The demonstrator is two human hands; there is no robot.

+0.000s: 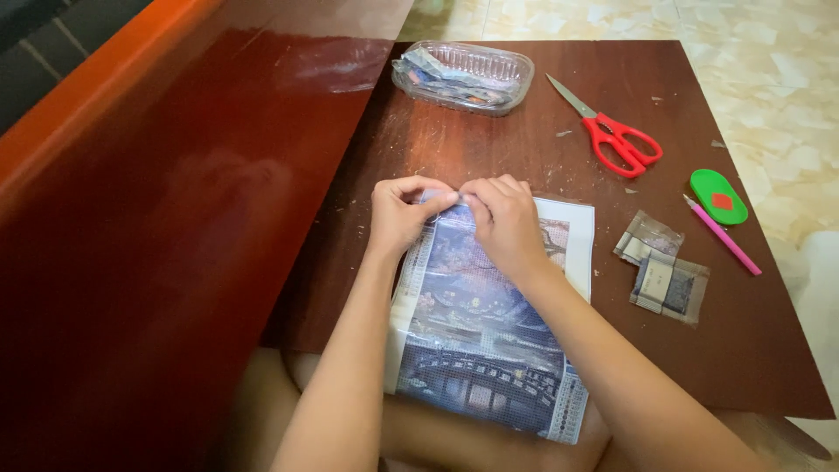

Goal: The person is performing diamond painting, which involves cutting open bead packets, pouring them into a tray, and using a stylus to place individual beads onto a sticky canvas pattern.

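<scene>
Canvas (489, 341) at near edge of table (489, 140): dark blue-grey picture, fine grid texture, white border, chequered strip of small squares down sides. Table: dark reddish-brown wood, glossy, pale specks. Scissors (612, 131) toward far right corner: red handles, silver blades. Oval tray (718, 197) near right edge: green, red patch at centre. Pen (724, 236) beside it: pink. Plastic box (463, 76) at far edge: clear, ribbed. Two small bags (662, 271): clear, grey-blue contents.

My single head camera looks steeply down, close over the table (524, 149), facing twelve o'clock; my forearms enter from six o'clock.
</scene>
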